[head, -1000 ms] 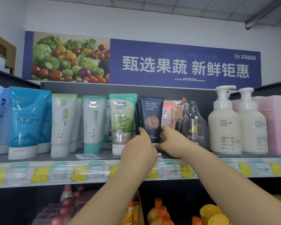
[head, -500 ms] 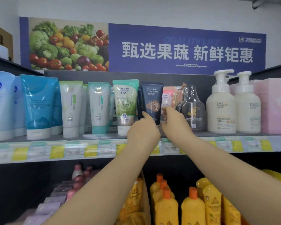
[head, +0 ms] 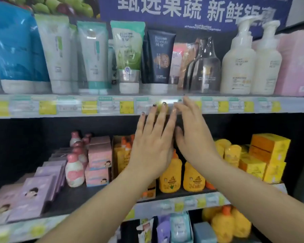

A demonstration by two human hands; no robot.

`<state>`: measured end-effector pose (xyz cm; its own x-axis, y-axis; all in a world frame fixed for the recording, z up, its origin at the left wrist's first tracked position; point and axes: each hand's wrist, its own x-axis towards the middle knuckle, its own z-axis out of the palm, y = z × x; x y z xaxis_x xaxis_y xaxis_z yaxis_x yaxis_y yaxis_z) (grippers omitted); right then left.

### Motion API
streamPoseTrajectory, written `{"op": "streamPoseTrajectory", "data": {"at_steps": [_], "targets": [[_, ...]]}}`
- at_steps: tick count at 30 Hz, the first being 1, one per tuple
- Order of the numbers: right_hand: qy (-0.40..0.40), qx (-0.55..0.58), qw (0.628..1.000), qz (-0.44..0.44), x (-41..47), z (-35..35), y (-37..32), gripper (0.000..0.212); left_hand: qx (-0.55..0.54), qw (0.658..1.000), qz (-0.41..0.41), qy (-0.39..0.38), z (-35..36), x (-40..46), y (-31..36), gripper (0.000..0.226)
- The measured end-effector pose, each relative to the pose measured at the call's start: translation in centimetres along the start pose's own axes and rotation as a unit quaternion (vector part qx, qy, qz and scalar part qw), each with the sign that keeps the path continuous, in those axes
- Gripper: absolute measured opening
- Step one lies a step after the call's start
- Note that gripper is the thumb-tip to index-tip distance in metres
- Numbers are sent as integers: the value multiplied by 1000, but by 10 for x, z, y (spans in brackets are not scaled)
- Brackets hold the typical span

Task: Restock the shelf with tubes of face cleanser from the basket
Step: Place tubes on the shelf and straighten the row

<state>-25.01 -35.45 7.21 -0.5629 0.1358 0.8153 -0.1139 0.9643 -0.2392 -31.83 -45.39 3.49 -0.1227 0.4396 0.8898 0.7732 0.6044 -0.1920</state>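
Both hands hang side by side in front of the shelf edge (head: 235, 106), empty: the left hand (head: 152, 146) has its fingers straight and spread, the dark-painted nails reaching up over the strip of yellow price labels (head: 126, 107), and the right hand (head: 193, 135) is flat too, turned edge-on, just beside the left. Neither holds anything. Above them, on the top shelf, the dark navy tube of face cleanser (head: 159, 58) stands upright on its white cap, apart from both hands. It is just right of a green tube (head: 128, 55), with two white-and-teal tubes (head: 74, 53) and large blue tubes (head: 12, 48) further left. To its right are a dark glass bottle (head: 204, 67), two cream pump bottles (head: 251, 62) and a pink box (head: 295, 67). On the shelf below, behind the hands, sit yellow bottles with orange caps (head: 170, 178), yellow boxes (head: 267, 155) to the right, and pink bottles (head: 75, 171) with lilac boxes (head: 37, 192) to the left. No basket shows in this view.
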Motion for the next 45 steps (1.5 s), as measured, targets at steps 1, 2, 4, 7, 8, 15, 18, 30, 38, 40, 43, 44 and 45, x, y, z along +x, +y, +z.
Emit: {"op": "streamPoseTrajectory", "data": {"at_steps": [1, 2, 4, 7, 8, 15, 18, 30, 38, 40, 43, 44, 45], "targets": [[-7, -5, 1000, -2, -14, 8, 2, 53, -10, 1000, 0, -13, 1, -15, 3, 56], [-12, -9, 1000, -5, -28, 16, 3, 53, -19, 999, 0, -30, 2, -29, 5, 56], [-27, -21, 999, -5, -57, 32, 8, 52, -34, 997, -2, -68, 4, -59, 11, 56], [-78, -25, 997, 16, -103, 52, 16, 59, -50, 991, -9, -121, 11, -106, 20, 59], [-99, -25, 994, 27, -119, 59, 18, 60, -54, 989, -8, -136, 13, -121, 23, 59], [-235, 3, 965, 117, -227, 109, 23, 57, -77, 957, -20, -279, 26, -234, 44, 55], [-270, 22, 952, 141, -276, 129, 24, 65, -81, 938, -36, -336, 28, -281, 53, 62], [-392, 25, 890, 233, -423, 171, 32, 72, -144, 708, -107, -683, 34, -463, 68, 67], [-413, 30, 874, 255, -468, 184, 54, 56, -145, 663, -153, -719, 82, -559, 91, 42], [-415, 34, 873, 254, -476, 186, 59, 53, -130, 649, -180, -727, 95, -574, 95, 32], [-415, 40, 874, 251, -485, 190, 66, 54, -83, 621, -241, -741, 113, -593, 99, 19], [-413, 41, 875, 249, -487, 192, 67, 55, -72, 608, -259, -747, 117, -599, 101, 16], [-411, 41, 876, 248, -488, 193, 69, 57, -64, 593, -272, -755, 122, -605, 102, 17]]}}
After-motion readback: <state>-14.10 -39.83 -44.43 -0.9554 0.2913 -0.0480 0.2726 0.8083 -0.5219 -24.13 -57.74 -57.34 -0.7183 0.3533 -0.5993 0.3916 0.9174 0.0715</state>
